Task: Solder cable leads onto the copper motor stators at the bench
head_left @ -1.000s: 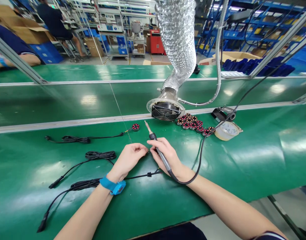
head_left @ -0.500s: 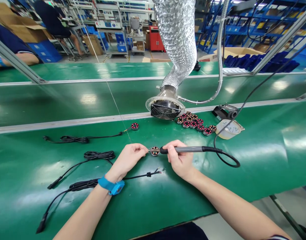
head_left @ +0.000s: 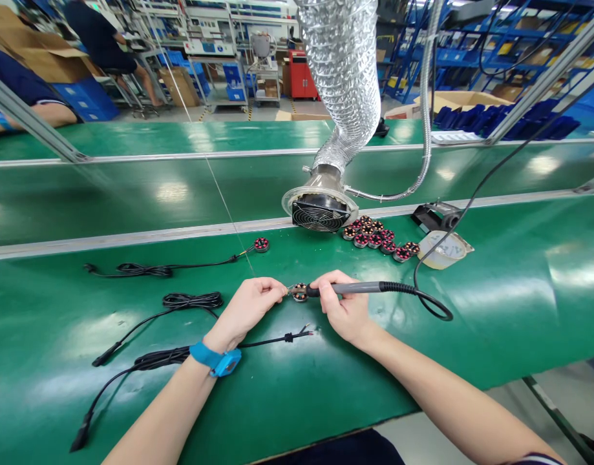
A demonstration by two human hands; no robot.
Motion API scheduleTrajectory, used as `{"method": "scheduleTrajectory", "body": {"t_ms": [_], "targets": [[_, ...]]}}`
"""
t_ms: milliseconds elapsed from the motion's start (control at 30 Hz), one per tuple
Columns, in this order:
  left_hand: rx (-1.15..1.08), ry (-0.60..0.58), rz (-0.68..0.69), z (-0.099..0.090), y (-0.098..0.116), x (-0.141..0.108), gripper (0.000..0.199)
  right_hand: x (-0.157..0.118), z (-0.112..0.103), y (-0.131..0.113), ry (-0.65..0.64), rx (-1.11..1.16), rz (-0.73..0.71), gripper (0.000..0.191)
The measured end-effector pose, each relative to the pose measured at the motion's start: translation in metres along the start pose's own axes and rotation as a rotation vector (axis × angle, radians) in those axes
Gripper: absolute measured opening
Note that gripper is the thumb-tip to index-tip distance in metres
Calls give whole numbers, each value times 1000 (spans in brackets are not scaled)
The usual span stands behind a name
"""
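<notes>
My right hand (head_left: 344,309) grips a soldering iron (head_left: 359,288) like a pen, its tip pointing left over a small round motor stator (head_left: 299,296) with copper windings. At the stator's left edge, my left hand (head_left: 255,302) pinches thin wires (head_left: 289,290); their exact ends are too small to make out. A blue wrist strap (head_left: 216,360) sits on my left wrist. Under the left forearm lies a black cable (head_left: 163,357) with bare wire ends beside the hands. Another coiled cable (head_left: 192,300) runs behind the left hand.
Several stators (head_left: 374,236) stand grouped behind, below a fume extractor fan (head_left: 320,214). One stator (head_left: 261,245) is joined to a cable at back left. A plastic tub (head_left: 442,250) and an iron holder (head_left: 435,217) stand at right. A thin strand (head_left: 222,194) hangs down behind my left hand.
The soldering iron and my right hand have shifted slightly left, bringing the tip closer to the stator's left edge. My left hand stays in place.
</notes>
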State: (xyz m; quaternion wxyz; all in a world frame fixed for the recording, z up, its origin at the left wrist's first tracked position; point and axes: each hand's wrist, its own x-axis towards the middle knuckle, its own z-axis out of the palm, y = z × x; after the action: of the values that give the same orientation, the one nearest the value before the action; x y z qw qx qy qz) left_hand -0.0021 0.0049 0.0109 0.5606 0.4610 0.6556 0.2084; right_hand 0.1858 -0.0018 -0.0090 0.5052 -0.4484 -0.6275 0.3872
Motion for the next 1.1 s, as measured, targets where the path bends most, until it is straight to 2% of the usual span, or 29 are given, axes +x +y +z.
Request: {"method": "scheduleTrajectory", "body": {"t_ms": [200, 833, 1000, 1100], "targets": [[-3, -1, -6, -1, 0, 0, 25, 0, -1, 0, 64, 2, 18, 27], [-17, -5, -8, 0, -1, 2, 24, 1, -1, 1, 81, -12, 20, 27], [-27, -13, -10, 0, -1, 2, 26, 2, 1, -1, 39, -72, 26, 21], [-41, -13, -8, -1, -1, 1, 26, 4, 4, 1, -22, -61, -37, 19]]}}
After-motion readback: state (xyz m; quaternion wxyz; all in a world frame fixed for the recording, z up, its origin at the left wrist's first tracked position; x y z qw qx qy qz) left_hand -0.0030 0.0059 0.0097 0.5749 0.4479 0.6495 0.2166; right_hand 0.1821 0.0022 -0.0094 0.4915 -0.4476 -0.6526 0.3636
